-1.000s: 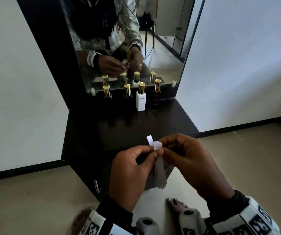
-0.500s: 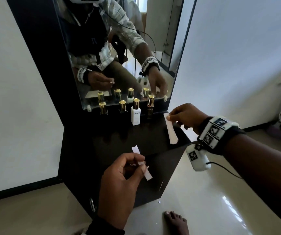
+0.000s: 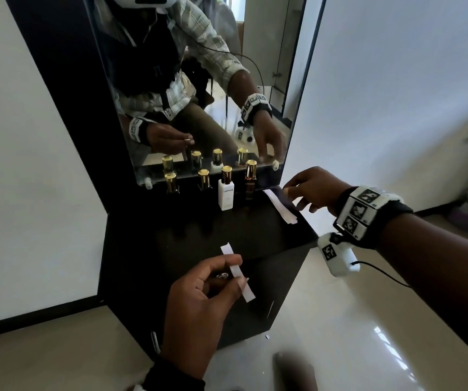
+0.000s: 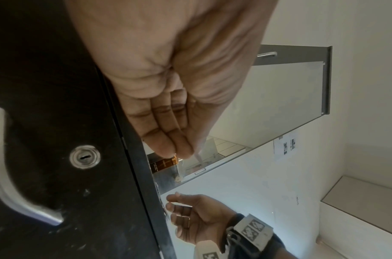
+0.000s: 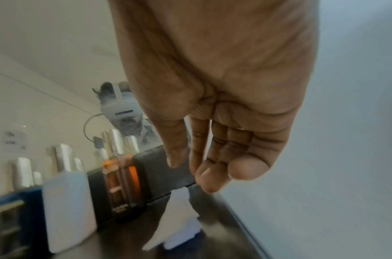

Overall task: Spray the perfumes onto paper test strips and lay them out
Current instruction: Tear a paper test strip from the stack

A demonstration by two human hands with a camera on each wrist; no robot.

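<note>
Right hand (image 3: 313, 190) released strips (image 3: 279, 205) (left hand (image 3: 199, 300) pinches 1 strip (image 3: 237, 272))

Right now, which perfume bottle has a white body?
The third bottle from the left, marked "clensta". The amber bottle is on its right; both left bottles look dark.

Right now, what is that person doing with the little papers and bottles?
The person is getting paper strips ready for testing perfume. The left hand pinches one paper strip above the near edge of the dark cabinet. The right hand is open beside a second strip lying on the cabinet's right edge. Four gold-capped perfume bottles stand in a row before the mirror, untouched.
</note>
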